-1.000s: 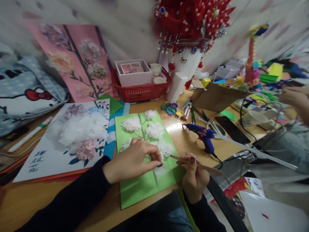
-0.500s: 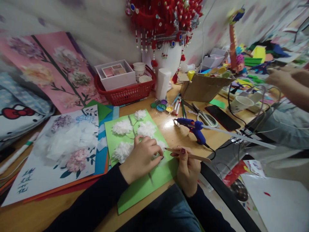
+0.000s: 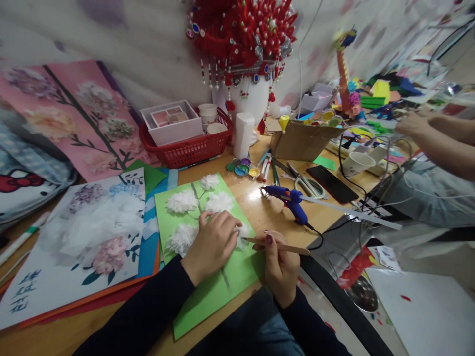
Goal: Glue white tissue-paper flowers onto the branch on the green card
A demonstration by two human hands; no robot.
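Observation:
A green sheet (image 3: 237, 287) lies in front of me with several white ruffled flowers (image 3: 181, 201) on it and a painted grey stem. Over its middle rests my left hand (image 3: 213, 242), fingers curled and closed by a white flower (image 3: 243, 235) at the sheet's right side; what the fingertips pinch is hidden. My right hand (image 3: 280, 267) grips a thin wooden stick (image 3: 285, 247) between thumb and fingers, its dark tip pointing left at that flower. Beyond the right hand a blue glue gun (image 3: 287, 198) lies on the table with a long glue stick in it.
Left, a white sheet (image 3: 22, 277) bears paper flowers. Behind stand a red basket (image 3: 185, 152), a white roll (image 3: 243, 136) and a red beaded headdress (image 3: 245, 39). Scissors (image 3: 306, 183), a phone (image 3: 332, 184) and a paper cup (image 3: 358, 163) lie right. Another person's hands (image 3: 415, 123) show far right.
The view has shifted, so the table's things appear further left and slightly lower. My left fingertips have drawn back a little from the stick's tip, and more of the white flower shows.

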